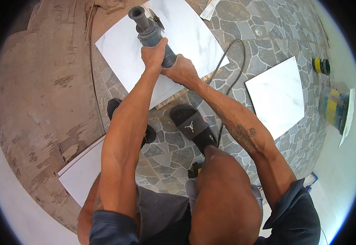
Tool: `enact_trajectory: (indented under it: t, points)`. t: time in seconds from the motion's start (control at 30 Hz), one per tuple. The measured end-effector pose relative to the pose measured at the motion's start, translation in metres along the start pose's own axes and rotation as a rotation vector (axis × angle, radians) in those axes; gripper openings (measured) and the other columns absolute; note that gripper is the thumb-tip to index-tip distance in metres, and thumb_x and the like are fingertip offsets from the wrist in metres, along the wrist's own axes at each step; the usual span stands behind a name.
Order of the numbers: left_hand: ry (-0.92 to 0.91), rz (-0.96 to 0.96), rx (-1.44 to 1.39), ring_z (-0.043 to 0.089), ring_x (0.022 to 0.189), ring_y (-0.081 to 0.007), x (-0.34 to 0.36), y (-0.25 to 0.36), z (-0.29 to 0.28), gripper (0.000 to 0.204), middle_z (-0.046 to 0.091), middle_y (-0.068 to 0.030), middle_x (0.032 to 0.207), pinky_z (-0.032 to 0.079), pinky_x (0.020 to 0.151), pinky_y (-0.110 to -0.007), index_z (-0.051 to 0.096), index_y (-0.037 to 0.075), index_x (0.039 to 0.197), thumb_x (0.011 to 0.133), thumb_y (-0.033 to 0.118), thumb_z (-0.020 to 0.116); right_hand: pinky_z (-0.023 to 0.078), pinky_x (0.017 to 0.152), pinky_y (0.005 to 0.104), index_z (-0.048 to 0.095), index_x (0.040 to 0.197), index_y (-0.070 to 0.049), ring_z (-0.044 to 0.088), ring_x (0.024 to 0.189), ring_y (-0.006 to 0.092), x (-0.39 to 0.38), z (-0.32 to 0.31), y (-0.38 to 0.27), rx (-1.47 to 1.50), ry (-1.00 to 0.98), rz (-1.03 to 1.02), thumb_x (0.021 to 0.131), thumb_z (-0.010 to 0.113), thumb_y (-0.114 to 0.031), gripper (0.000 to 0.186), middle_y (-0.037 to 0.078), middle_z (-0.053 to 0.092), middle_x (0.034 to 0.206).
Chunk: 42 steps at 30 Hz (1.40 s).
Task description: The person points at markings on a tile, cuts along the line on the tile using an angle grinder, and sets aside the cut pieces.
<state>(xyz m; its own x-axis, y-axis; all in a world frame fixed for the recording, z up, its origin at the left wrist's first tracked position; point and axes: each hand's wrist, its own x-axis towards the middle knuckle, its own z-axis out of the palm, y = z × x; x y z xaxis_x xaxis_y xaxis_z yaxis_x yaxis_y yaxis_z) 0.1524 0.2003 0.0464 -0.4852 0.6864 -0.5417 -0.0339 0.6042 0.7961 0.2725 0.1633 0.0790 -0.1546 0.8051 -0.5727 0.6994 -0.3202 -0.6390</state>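
Observation:
Both hands are wrapped round a dark grey angle grinder (150,37) over a large white marble-look tile (190,30). My left hand (153,56) grips the middle of its body, the thumb lying across it. Just behind, my right hand (181,72) closes round the rear end. A thin cutting disc (157,18) shows edge-on at the right of the tool's head, over the tile; whether it touches the surface I cannot tell. Beneath the tile's near edge, a piece of wood (173,99) shows.
A black cable (243,53) loops over the stone-patterned floor (235,30). A cut white tile (276,96) lies to the right, other white tiles (80,177) at lower left. Brown, splintered boarding (35,102) covers the left. Buckets (336,107) stand far right. My sandalled foot (190,125) is near the tile.

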Motion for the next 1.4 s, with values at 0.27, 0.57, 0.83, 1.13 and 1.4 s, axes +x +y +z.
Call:
enact_trajectory:
  t: [0.27,0.57,0.83,1.13,1.4]
  points:
    - [0.011,0.043,0.035,0.067,0.083,-0.0205,-0.008,-0.002,0.001,0.046,0.071,-0.0139,0.094,0.052,0.077,-0.034,0.071,-0.009,0.094,0.074,0.031,0.08,0.057,0.081,0.0423,0.062,0.102,0.013,0.072,0.091,0.0386,-0.006,0.0,0.001,-0.018,0.024,0.003,0.063,0.081,-0.056,0.082,0.028,0.07,0.095]
    - [0.019,0.023,0.034,0.067,0.083,-0.0208,-0.014,-0.007,0.001,0.047,0.071,-0.0141,0.094,0.053,0.077,-0.034,0.071,-0.009,0.095,0.074,0.032,0.081,0.056,0.083,0.0423,0.062,0.105,0.013,0.071,0.094,0.0382,-0.012,0.0,0.006,0.01,-0.016,0.028,0.064,0.081,-0.055,0.083,0.027,0.07,0.097]
    - [0.015,0.015,0.047,0.067,0.082,-0.0211,-0.014,-0.006,0.003,0.046,0.071,-0.0145,0.094,0.053,0.076,-0.035,0.071,-0.009,0.094,0.074,0.031,0.081,0.056,0.083,0.0425,0.061,0.105,0.013,0.071,0.094,0.0388,-0.014,-0.002,0.008,-0.002,0.01,0.021,0.064,0.082,-0.056,0.083,0.028,0.07,0.097]
    - [0.028,0.025,0.032,0.067,0.082,-0.021,-0.015,-0.015,0.003,0.045,0.071,-0.014,0.093,0.053,0.075,-0.035,0.07,-0.009,0.094,0.074,0.03,0.081,0.057,0.08,0.0434,0.06,0.101,0.015,0.071,0.089,0.0409,-0.018,0.002,0.013,0.024,0.027,-0.006,0.064,0.081,-0.056,0.083,0.029,0.07,0.092]
    - [0.028,0.01,0.042,0.067,0.083,-0.0207,-0.026,-0.014,0.005,0.044,0.071,-0.0136,0.094,0.053,0.077,-0.034,0.07,-0.008,0.096,0.075,0.029,0.08,0.056,0.082,0.0437,0.06,0.101,0.015,0.071,0.092,0.041,-0.025,0.001,0.017,0.0,0.046,-0.031,0.064,0.082,-0.054,0.082,0.03,0.069,0.094]
